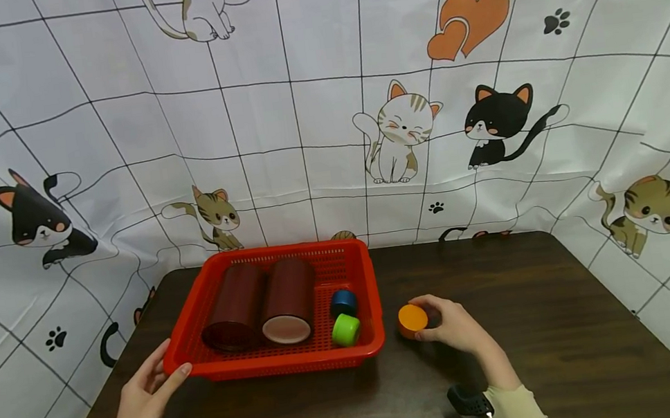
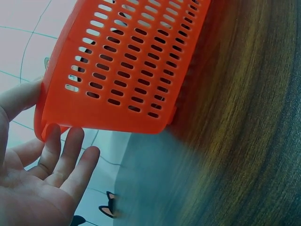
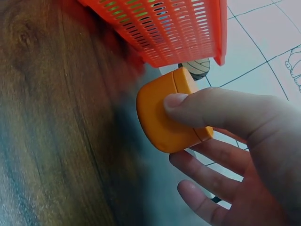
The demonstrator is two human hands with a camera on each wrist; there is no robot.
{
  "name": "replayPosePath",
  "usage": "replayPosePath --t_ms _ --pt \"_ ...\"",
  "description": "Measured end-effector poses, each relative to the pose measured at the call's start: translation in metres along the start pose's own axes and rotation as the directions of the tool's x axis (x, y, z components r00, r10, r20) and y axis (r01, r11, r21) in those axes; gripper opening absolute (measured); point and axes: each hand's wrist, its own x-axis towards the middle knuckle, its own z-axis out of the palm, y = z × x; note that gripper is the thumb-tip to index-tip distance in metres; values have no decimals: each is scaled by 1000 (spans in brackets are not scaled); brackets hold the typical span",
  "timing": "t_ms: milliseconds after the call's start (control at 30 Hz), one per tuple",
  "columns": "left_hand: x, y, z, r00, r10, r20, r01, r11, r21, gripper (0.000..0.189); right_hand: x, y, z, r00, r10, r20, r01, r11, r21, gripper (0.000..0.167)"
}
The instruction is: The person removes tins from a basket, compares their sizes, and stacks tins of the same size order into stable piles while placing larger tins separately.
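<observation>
My left hand point(image 1: 140, 407) grips the front left corner of a red perforated plastic basket point(image 1: 279, 366), the thumb on its rim and fingers around the outside. To the right of the basket, my right hand point(image 1: 459, 326) pinches a small orange jar point(image 1: 412, 320) between thumb and fingers. In the right wrist view, a seam near one end of the orange jar point(image 3: 164, 113) marks its lid. Inside the basket, two dark brown cylinders point(image 1: 236, 305) lie side by side. Right of them are a blue jar point(image 1: 343, 303) and a bright green jar point(image 1: 346, 330).
The basket stands on a dark wooden table point(image 1: 507, 285), toward its back left. Behind and beside the table hangs a white sheet point(image 1: 323, 113) with grid lines and cartoon cats. A black watch point(image 1: 470, 401) is on the right wrist, by a pale sleeve point(image 1: 517, 413).
</observation>
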Motion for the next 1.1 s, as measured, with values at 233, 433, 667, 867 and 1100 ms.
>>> replayPosePath --t_ms 233,433,667,867,1100 --pt "0 -1 1 1000 3 3 -3 1000 -14 76 -1 6 1 1000 8 3 -8 1000 -9 55" --pt "1 0 3 1000 13 3 -13 999 -33 76 -1 10 1 1000 7 13 -7 1000 -8 55" --pt "1 -2 1 1000 -24 11 24 1000 -7 78 0 11 1 999 0 42 0 1000 -7 57" --pt "2 -3 0 998 -50 27 49 999 18 80 -1 11 1 999 1 52 -1 1000 0 57" --pt "2 -1 2 1000 -20 1 20 1000 -1 78 -2 11 1 999 -5 49 4 1000 6 57"
